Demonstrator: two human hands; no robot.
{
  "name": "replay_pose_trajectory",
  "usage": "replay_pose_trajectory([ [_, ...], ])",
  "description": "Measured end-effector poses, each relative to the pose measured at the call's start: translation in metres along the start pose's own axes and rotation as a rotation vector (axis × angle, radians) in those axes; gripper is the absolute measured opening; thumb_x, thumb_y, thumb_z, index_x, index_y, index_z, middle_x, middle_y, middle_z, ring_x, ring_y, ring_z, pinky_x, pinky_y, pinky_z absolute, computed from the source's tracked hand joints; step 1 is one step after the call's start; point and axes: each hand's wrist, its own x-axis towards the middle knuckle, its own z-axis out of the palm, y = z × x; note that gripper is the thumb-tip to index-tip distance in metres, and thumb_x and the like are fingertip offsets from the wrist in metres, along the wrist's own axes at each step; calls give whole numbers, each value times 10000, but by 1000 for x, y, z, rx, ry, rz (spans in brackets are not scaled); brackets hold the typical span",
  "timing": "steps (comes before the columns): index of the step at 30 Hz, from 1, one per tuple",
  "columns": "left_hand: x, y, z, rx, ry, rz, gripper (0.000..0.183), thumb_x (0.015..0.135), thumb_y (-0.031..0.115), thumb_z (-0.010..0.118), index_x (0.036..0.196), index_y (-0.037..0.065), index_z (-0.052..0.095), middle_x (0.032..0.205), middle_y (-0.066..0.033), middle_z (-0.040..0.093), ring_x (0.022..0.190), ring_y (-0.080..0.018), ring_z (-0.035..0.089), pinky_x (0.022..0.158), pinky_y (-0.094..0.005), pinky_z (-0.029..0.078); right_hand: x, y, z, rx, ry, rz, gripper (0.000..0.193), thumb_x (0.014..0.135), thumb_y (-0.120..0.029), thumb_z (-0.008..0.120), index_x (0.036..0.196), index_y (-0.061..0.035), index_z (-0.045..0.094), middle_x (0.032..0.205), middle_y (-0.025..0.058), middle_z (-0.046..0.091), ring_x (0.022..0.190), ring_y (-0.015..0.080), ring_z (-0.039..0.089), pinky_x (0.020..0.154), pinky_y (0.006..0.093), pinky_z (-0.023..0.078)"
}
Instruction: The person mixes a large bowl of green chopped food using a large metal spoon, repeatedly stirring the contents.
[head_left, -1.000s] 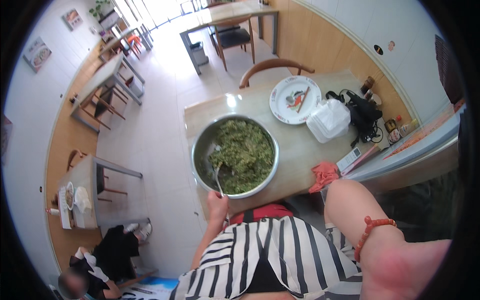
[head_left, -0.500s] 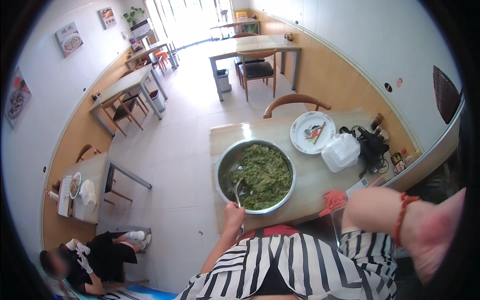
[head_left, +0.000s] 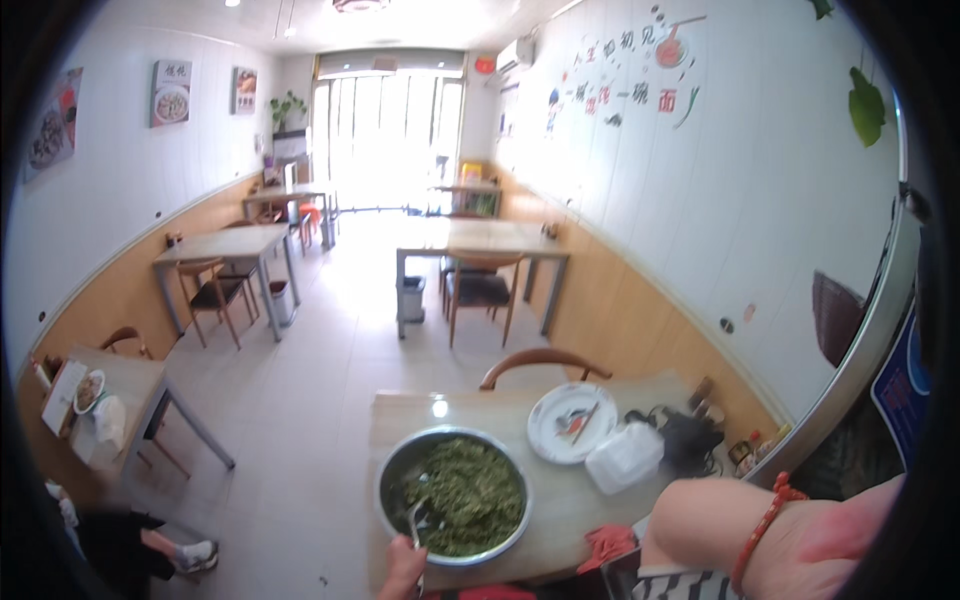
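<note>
My left hand (head_left: 403,562) is closed round the handle of a metal spoon (head_left: 415,520) at the near left of a steel basin (head_left: 527,505). The spoon's far end dips into a chopped green mixture (head_left: 470,492) that fills much of the basin. Raised close on the right is my right arm, bent, with a red cord bracelet (head_left: 760,530) at the wrist. My right hand (head_left: 845,535) shows only in part beyond the bracelet, its fingers out of sight.
Right of the basin are a patterned plate (head_left: 545,432) with chopsticks, a white plastic container (head_left: 625,458), a black bag (head_left: 690,440) and a red cloth (head_left: 608,545). A chair (head_left: 545,358) stands behind the table (head_left: 400,405). Another person's leg (head_left: 165,548) shows at lower left.
The view has tilted up, so the basin and table sit lower and more wall shows. My left hand still grips the spoon in the basin; my right arm remains raised.
</note>
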Motion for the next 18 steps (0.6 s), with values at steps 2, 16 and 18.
replay_pose_trajectory([
  [2,-7,26,-12,-43,-203,-200,310,685,132,650,940,-39,613,773,-176,657,733,-316,650,668,-420,497,-7,7,-5,-21,-6,8,218,829,-125,537,984,7,616,1105,147,547,1151,291,452,1031,453,298],
  [16,0,-5,1,20,43,-40,207,694,101,654,834,-31,578,782,-237,627,779,-403,625,699,-456,494,-33,44,-17,-47,60,125,283,858,-180,489,997,46,586,1090,161,563,1104,283,487,991,437,344],
  [18,-3,28,6,-12,1,48,203,711,110,649,829,-34,568,767,-236,621,771,-412,619,689,-463,490,-32,37,-16,-102,17,103,294,862,-188,483,999,51,582,1088,163,566,1097,282,492,985,434,350],
])
